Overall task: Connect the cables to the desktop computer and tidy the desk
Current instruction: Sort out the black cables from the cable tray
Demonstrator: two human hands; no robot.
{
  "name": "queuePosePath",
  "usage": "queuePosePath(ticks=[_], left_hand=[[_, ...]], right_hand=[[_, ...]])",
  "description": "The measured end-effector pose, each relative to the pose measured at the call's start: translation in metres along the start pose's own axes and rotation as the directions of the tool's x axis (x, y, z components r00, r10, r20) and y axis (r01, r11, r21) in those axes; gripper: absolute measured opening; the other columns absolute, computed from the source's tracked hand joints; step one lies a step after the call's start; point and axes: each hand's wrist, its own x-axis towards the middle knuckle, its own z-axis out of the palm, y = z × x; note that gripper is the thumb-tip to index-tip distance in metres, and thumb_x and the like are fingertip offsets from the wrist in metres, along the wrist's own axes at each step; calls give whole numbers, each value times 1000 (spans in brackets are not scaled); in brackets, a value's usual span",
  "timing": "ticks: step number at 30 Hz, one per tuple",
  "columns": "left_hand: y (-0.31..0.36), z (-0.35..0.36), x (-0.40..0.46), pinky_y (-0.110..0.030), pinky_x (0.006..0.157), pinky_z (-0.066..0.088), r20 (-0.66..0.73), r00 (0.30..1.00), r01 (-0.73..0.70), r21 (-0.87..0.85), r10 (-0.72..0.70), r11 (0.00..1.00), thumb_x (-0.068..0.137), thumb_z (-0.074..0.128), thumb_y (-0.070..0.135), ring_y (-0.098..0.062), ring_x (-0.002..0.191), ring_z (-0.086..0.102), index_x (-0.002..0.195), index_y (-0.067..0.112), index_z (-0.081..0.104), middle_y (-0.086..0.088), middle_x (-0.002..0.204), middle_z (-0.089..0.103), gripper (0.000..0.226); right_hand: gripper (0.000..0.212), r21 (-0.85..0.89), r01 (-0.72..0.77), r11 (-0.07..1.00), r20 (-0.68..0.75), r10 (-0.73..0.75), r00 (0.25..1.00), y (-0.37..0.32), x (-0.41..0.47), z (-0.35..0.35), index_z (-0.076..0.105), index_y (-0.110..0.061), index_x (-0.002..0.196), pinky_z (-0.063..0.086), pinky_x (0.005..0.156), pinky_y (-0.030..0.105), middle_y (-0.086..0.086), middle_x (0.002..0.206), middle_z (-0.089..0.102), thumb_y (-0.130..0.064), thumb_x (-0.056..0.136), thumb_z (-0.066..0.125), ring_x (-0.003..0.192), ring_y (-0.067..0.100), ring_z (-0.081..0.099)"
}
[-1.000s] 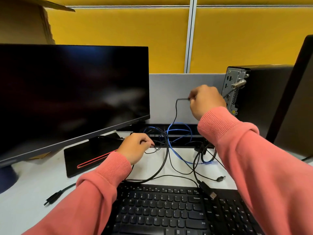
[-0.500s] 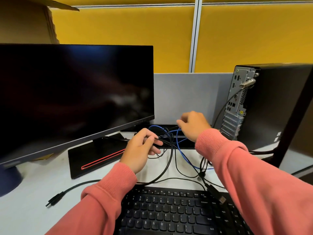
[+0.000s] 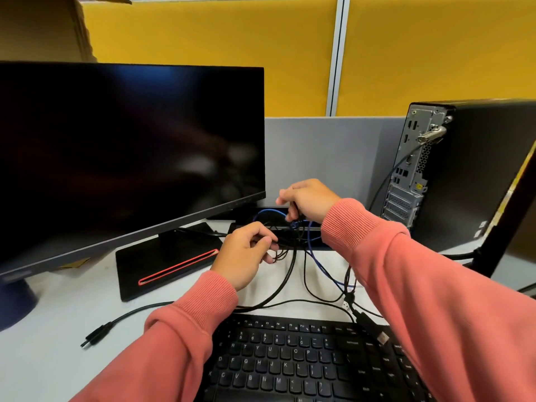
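A tangle of black cables (image 3: 293, 265) and one blue cable (image 3: 316, 261) lies on the white desk behind the keyboard. My left hand (image 3: 246, 253) pinches a bunch of the black cables. Just behind it, my right hand (image 3: 307, 200) grips another black cable above the tangle. The desktop computer (image 3: 464, 169) stands at the right with its rear ports facing me; one dark cable (image 3: 388, 175) runs to its back panel. A loose black plug (image 3: 94, 339) lies at the front left, and a USB plug (image 3: 383, 338) rests on the keyboard.
A dark monitor (image 3: 124, 149) fills the left, on a black base with a red stripe (image 3: 171, 262). A black keyboard (image 3: 290, 361) lies in front. A grey divider and yellow partition close the back. A second dark screen edge (image 3: 507, 227) leans in at the right.
My right hand dropped from beside the computer's back panel down to the cable tangle and took hold of a black cable. My left hand stayed on the cables, lifting slightly.
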Motion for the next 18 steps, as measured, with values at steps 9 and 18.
queuePosePath(ticks=[9,18], left_hand=[[11,4,9,-9,57,46,-4,1000,-2,85,2,996,99,58,3,-9,64,69,91,14,74,-5,86,77,21],[13,10,5,-14,61,46,-27,999,38,188,-33,981,98,59,6,-12,67,73,87,21,74,1,83,77,24]], right_hand=[[27,630,246,736,-144,-200,969,-13,-31,-19,55,-13,121,36,54,30,4,47,52,-9,109,31,70,28,74],[19,685,148,713,23,-224,974,-56,-68,-77,61,-19,75,41,81,37,3,92,71,-23,93,56,92,18,68]])
